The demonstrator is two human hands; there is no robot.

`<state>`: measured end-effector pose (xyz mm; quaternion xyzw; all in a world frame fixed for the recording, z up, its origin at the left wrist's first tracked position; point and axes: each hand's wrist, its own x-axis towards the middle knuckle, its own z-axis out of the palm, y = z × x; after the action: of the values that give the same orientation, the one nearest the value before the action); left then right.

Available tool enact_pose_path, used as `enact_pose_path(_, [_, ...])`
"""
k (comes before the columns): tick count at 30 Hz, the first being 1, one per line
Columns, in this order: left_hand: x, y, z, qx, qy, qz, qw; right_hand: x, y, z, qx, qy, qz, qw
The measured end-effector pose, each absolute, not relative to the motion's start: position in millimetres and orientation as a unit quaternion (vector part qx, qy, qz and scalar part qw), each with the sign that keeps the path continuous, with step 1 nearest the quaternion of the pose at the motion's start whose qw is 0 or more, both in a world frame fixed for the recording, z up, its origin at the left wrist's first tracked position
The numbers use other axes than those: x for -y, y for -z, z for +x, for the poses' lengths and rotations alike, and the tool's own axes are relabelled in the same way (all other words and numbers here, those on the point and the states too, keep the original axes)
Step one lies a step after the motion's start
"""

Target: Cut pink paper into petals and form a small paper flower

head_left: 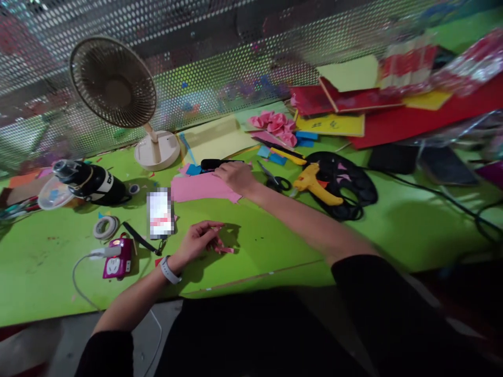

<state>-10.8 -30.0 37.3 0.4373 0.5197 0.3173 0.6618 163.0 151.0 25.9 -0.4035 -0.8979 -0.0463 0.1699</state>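
My left hand (pixel 198 242) is held low over the table with its fingers curled in a pinch. A small strip of pink paper (pixel 227 250) sticks out from beneath those fingers. Farther forward, my right hand (pixel 238 178) rests at the right end of a pink paper sheet (pixel 196 187), fingers bent and pointing left. A dark elongated object (pixel 210 164) lies right by its fingertips; whether they grip it is hidden. Scissors (pixel 279 182) with black handles lie to the right of this hand, beside a yellow glue gun (pixel 318 184).
A fan (pixel 157 149) and a black bottle (pixel 98 183) stand at the back left. Nearer are a lit phone (pixel 160 214), a tape roll (pixel 105 228) and a purple charger (pixel 120 259) with a cable. Crumpled pink paper (pixel 277 125) and red cards (pixel 424 115) lie at the back.
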Motion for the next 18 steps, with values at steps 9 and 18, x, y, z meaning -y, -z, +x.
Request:
enact_pose_path(9, [28.3,-32.4,-13.0,-0.522,-0.315,0.442,0.658,-149.3,-32.8,159.0,0.868,0.007,-0.405,0.288])
enact_pose_path(18, [22.9,-48.8,-16.5,-0.510,-0.382,0.386,0.667,-103.2,-31.2,212.8,0.647,-0.442,-0.460,0.417])
